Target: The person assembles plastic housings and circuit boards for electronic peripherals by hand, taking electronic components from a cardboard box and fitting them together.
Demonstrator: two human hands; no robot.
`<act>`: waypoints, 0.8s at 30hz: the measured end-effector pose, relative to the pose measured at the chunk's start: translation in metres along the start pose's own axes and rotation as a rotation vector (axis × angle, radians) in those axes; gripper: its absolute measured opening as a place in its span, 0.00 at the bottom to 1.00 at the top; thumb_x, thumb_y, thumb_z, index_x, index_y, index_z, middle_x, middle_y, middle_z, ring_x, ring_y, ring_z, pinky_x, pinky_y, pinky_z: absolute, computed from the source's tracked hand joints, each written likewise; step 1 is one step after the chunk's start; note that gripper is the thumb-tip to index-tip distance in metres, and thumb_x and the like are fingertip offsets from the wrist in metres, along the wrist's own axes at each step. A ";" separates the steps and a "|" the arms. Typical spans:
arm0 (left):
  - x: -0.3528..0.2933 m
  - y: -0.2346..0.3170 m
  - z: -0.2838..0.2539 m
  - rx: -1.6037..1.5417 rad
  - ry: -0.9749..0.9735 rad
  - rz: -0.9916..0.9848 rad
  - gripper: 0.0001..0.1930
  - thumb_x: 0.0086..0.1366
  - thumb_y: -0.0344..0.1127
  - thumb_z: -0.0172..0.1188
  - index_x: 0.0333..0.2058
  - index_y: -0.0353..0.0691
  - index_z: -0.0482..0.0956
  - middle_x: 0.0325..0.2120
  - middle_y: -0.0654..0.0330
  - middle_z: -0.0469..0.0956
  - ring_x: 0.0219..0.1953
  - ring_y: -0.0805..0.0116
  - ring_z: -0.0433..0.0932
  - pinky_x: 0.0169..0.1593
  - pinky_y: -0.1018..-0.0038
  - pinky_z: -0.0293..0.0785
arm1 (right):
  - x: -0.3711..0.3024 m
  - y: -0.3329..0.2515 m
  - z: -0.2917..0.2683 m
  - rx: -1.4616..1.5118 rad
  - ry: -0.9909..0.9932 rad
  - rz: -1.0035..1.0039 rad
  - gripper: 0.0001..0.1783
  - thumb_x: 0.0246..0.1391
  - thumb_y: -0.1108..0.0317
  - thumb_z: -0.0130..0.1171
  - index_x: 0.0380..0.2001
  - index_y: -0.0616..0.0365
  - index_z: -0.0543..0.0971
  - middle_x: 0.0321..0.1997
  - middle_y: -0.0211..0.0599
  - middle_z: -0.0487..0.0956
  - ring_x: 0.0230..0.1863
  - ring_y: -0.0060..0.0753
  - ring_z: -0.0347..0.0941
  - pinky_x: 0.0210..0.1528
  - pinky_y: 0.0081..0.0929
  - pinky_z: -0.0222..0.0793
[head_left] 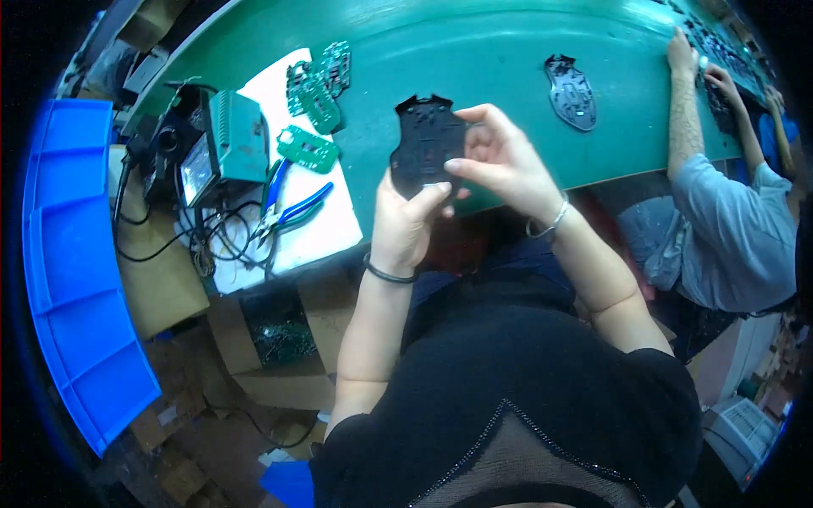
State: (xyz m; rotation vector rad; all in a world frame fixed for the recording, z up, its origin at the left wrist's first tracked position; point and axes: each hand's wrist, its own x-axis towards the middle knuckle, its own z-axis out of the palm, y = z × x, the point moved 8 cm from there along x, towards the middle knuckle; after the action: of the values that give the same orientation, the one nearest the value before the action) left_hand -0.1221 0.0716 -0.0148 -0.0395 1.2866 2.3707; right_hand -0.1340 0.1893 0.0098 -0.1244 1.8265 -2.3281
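A black plastic shell (423, 140), shaped like the base of a computer mouse, is held up just past the near edge of the bench. My left hand (401, 216) grips its lower end, the thumb lying across the face. On its right side, my right hand (512, 169) has the thumb tip on the inner face, while the other fingers curl by the edge. Whether something small sits under that thumb is hidden. A similar black shell (572, 93) lies on the green bench to the right.
Left of my hands, green circuit boards (306, 150) and blue-handled cutting pliers (288, 207) rest on a white sheet (326, 224). Beyond them stands a green boxy device (237, 135) with cables. A blue bin (80, 271) is far left. At right, a co-worker's arm (683, 118) reaches over the bench.
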 end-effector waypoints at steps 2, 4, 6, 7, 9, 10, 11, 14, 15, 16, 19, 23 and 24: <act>0.001 -0.002 0.004 -0.033 -0.045 -0.043 0.20 0.54 0.21 0.56 0.47 0.37 0.67 0.37 0.58 0.76 0.31 0.67 0.80 0.26 0.83 0.72 | 0.000 -0.001 -0.004 0.014 -0.006 0.000 0.27 0.49 0.80 0.58 0.51 0.64 0.60 0.34 0.37 0.72 0.33 0.21 0.72 0.28 0.17 0.74; 0.002 -0.002 0.003 -0.029 -0.047 -0.045 0.20 0.53 0.21 0.56 0.47 0.37 0.67 0.38 0.57 0.76 0.31 0.67 0.80 0.26 0.83 0.72 | 0.001 -0.002 -0.003 0.036 0.018 -0.045 0.25 0.49 0.79 0.59 0.48 0.67 0.61 0.26 0.31 0.69 0.26 0.15 0.68 0.23 0.15 0.72; 0.002 -0.002 0.003 -0.029 -0.056 -0.049 0.21 0.53 0.21 0.56 0.47 0.37 0.67 0.38 0.57 0.76 0.32 0.67 0.80 0.26 0.83 0.72 | 0.002 -0.001 -0.005 -0.008 0.018 -0.068 0.25 0.49 0.79 0.59 0.48 0.68 0.61 0.26 0.31 0.69 0.26 0.14 0.68 0.24 0.13 0.70; 0.002 -0.003 0.002 -0.026 -0.051 -0.052 0.21 0.53 0.21 0.56 0.47 0.37 0.67 0.38 0.57 0.76 0.32 0.67 0.80 0.26 0.83 0.72 | 0.003 0.000 -0.005 -0.005 0.019 -0.067 0.25 0.49 0.79 0.59 0.48 0.68 0.61 0.26 0.31 0.69 0.26 0.14 0.68 0.24 0.13 0.70; 0.003 -0.004 0.001 -0.023 -0.046 -0.057 0.21 0.53 0.21 0.56 0.47 0.37 0.67 0.38 0.57 0.76 0.32 0.67 0.80 0.26 0.83 0.73 | 0.003 0.001 -0.007 -0.012 0.030 -0.078 0.25 0.49 0.78 0.59 0.48 0.68 0.61 0.26 0.30 0.69 0.26 0.13 0.67 0.24 0.11 0.68; 0.003 -0.004 0.001 -0.022 -0.049 -0.054 0.21 0.53 0.20 0.56 0.47 0.37 0.67 0.38 0.57 0.76 0.32 0.67 0.80 0.26 0.83 0.73 | 0.002 0.001 -0.007 -0.009 0.029 -0.076 0.25 0.49 0.78 0.59 0.48 0.68 0.61 0.26 0.30 0.69 0.26 0.13 0.67 0.24 0.11 0.68; 0.003 -0.004 0.001 -0.022 -0.052 -0.051 0.21 0.53 0.20 0.56 0.48 0.37 0.67 0.38 0.57 0.76 0.32 0.67 0.80 0.25 0.83 0.73 | 0.002 0.000 -0.007 -0.018 0.027 -0.070 0.25 0.49 0.78 0.59 0.48 0.68 0.61 0.26 0.30 0.69 0.26 0.13 0.67 0.25 0.11 0.67; 0.002 -0.004 0.002 -0.030 -0.057 -0.053 0.22 0.53 0.20 0.56 0.47 0.37 0.67 0.38 0.57 0.76 0.32 0.67 0.80 0.25 0.83 0.73 | 0.000 0.001 -0.006 -0.019 0.025 -0.058 0.25 0.49 0.78 0.59 0.48 0.68 0.61 0.27 0.30 0.69 0.27 0.13 0.67 0.26 0.11 0.67; 0.002 -0.005 0.003 -0.031 -0.057 -0.054 0.22 0.53 0.20 0.56 0.47 0.37 0.67 0.38 0.57 0.76 0.32 0.67 0.80 0.25 0.83 0.73 | 0.000 0.001 -0.007 -0.012 0.026 -0.054 0.25 0.49 0.79 0.59 0.48 0.68 0.61 0.27 0.30 0.69 0.27 0.13 0.67 0.26 0.11 0.67; 0.002 -0.004 0.003 -0.029 -0.054 -0.049 0.21 0.52 0.20 0.56 0.47 0.37 0.67 0.38 0.57 0.76 0.32 0.67 0.80 0.25 0.83 0.73 | 0.000 0.002 -0.007 -0.011 0.025 -0.052 0.25 0.49 0.79 0.59 0.48 0.68 0.61 0.27 0.30 0.69 0.27 0.13 0.67 0.26 0.11 0.67; 0.001 -0.003 0.004 -0.024 -0.042 -0.034 0.21 0.52 0.20 0.56 0.47 0.36 0.67 0.37 0.57 0.76 0.31 0.67 0.80 0.25 0.83 0.72 | -0.001 0.003 -0.006 -0.039 0.031 -0.078 0.25 0.49 0.79 0.59 0.48 0.68 0.61 0.27 0.31 0.70 0.27 0.13 0.67 0.27 0.11 0.67; 0.000 -0.002 0.000 -0.007 -0.011 0.009 0.20 0.52 0.19 0.55 0.45 0.36 0.67 0.36 0.57 0.76 0.30 0.68 0.79 0.24 0.83 0.72 | -0.002 0.004 -0.002 -0.017 0.034 -0.075 0.26 0.49 0.78 0.59 0.49 0.68 0.60 0.28 0.32 0.70 0.27 0.14 0.67 0.27 0.11 0.68; 0.000 -0.002 0.000 -0.006 -0.009 0.009 0.20 0.52 0.19 0.55 0.45 0.36 0.67 0.36 0.57 0.76 0.30 0.68 0.79 0.24 0.83 0.72 | -0.002 0.006 -0.001 0.001 0.034 -0.068 0.26 0.49 0.78 0.59 0.49 0.68 0.60 0.28 0.32 0.70 0.28 0.14 0.68 0.27 0.11 0.69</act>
State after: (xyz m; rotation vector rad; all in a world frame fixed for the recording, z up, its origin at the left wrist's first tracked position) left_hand -0.1211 0.0720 -0.0162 -0.0250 1.2779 2.3799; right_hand -0.1318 0.1889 0.0044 -0.1506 1.8645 -2.3914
